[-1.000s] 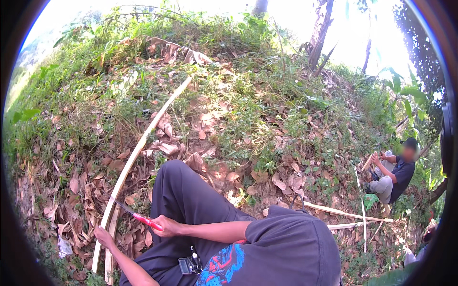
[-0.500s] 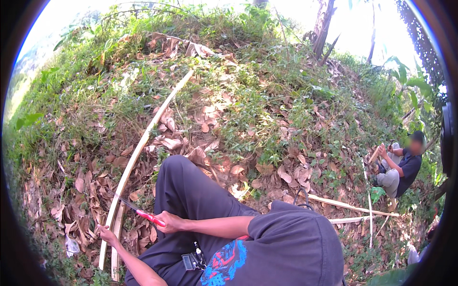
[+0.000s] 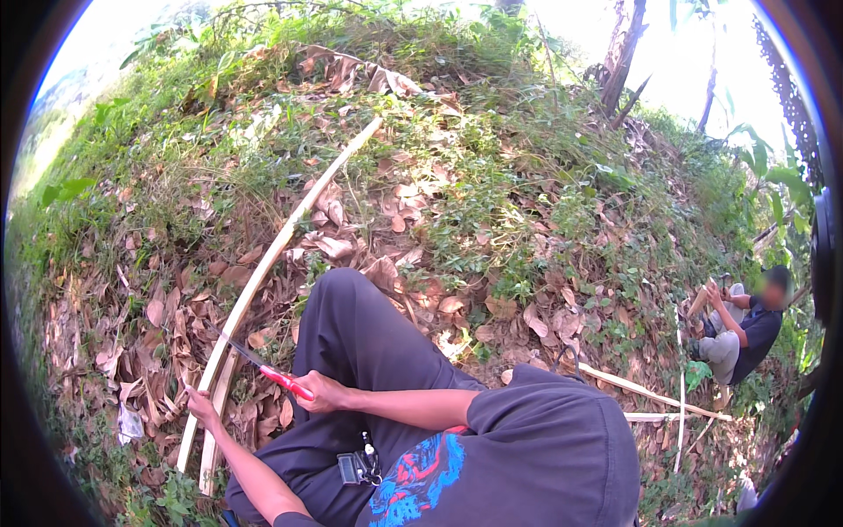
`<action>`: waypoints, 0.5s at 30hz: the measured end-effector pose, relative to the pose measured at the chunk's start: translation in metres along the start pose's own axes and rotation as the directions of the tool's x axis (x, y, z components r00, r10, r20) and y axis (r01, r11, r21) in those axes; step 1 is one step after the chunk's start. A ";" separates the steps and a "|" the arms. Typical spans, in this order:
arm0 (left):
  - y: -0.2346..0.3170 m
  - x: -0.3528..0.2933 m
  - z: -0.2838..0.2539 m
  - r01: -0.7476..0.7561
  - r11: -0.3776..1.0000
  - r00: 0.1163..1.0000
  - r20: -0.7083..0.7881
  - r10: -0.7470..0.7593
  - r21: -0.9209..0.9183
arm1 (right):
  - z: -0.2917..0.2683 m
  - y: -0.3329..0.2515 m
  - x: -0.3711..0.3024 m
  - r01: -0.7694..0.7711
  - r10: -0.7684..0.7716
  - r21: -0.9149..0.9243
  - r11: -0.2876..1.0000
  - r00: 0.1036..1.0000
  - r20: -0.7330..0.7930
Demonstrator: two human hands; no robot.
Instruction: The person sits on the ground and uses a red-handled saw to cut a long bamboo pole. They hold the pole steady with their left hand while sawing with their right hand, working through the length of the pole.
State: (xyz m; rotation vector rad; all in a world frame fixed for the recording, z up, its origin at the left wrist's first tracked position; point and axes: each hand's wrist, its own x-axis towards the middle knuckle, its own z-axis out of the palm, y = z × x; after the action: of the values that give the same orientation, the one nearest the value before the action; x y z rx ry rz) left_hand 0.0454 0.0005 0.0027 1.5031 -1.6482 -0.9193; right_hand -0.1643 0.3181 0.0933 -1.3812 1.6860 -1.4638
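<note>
A long pale strip of split wood or bamboo (image 3: 279,243) slants from the leafy slope down to my left side. My left hand (image 3: 203,408) is closed around its lower part, with one finger pointing up along it. My right hand (image 3: 323,392) grips the red handle of a knife (image 3: 285,383) over my bent leg. Its thin dark blade reaches left to the long strip and lies at or across it, a little above my left hand; whether it cuts in cannot be made out. A second, shorter pale strip (image 3: 211,452) lies beside the long one.
Dry leaves (image 3: 329,248) and low green plants cover the slope. On the right, a person (image 3: 745,329) in dark clothes crouches with a piece of wood in hand. More pale strips (image 3: 645,389) lie between us. A dark key holder (image 3: 351,468) hangs at my waist.
The view has shifted slightly, moving the scene within the picture. My left hand sits a bit higher along the strip; my right hand still holds the knife by it.
</note>
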 end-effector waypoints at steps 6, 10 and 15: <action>0.010 -0.006 0.003 0.047 0.993 0.999 0.014 -0.049 0.111 | -0.002 0.004 -0.002 -0.054 0.052 0.049 0.997 0.998 0.028; 0.007 -0.003 0.000 0.060 0.988 0.998 -0.041 -0.055 0.139 | 0.000 -0.004 0.000 -0.079 0.078 0.031 0.996 0.997 0.026; 0.010 -0.008 0.002 0.026 0.988 1.000 -0.014 -0.024 0.150 | -0.001 0.001 -0.002 -0.065 0.065 0.025 0.998 0.998 0.011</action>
State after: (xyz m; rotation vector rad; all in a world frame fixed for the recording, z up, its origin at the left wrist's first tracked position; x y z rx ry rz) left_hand 0.0387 0.0097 0.0103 1.6296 -1.7259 -0.8130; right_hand -0.1645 0.3199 0.0923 -1.3061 1.6840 -1.4351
